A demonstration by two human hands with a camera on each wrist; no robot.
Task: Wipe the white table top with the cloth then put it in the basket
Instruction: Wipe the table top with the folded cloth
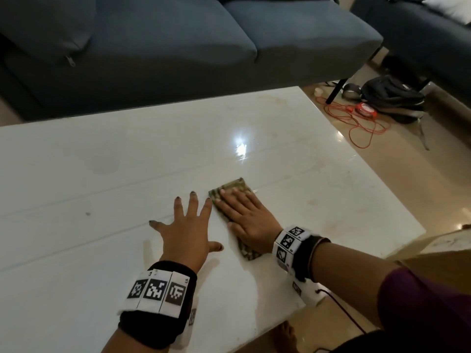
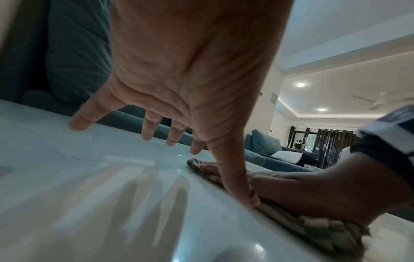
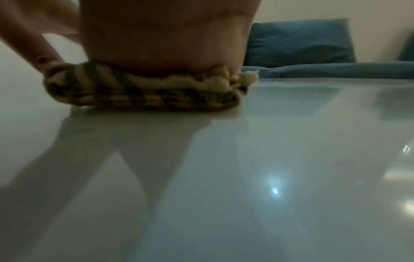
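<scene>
You had your right hand (image 1: 246, 212) laid flat on the folded, striped cloth (image 1: 235, 186), fingers straight and pressing it down onto the white table top (image 1: 76, 159), near the front right part of the surface; your left hand (image 1: 187, 226) was spread wide beside it, fingers released and splayed, gripping nothing, its thumb tip just by the cloth's near edge. Because you pressed rather than gripped, the cloth could have slid out from under your palm on that glossy surface, or its loose layers, seen bunched under the heel of the hand in the right wrist view, could have unfolded and dragged, leaving streaks. Your bracing left hand might itself have left smudges on the shiny top. A faint stain (image 1: 270, 99) near the far edge and a small dark speck (image 1: 88, 214) on the left side looked unwiped, so, to my eye, stopping there would have left the job incomplete. The cloth sat fairly near the table's right front edge, and a stroke that way could have carried it off onto the floor, where a red cable (image 1: 362, 123) lay tangled. No basket showed in any view, so you would have had to look for it. The only markings were black-and-white square codes on your wristbands (image 1: 158, 293); no brand or legible writing could be made out.
</scene>
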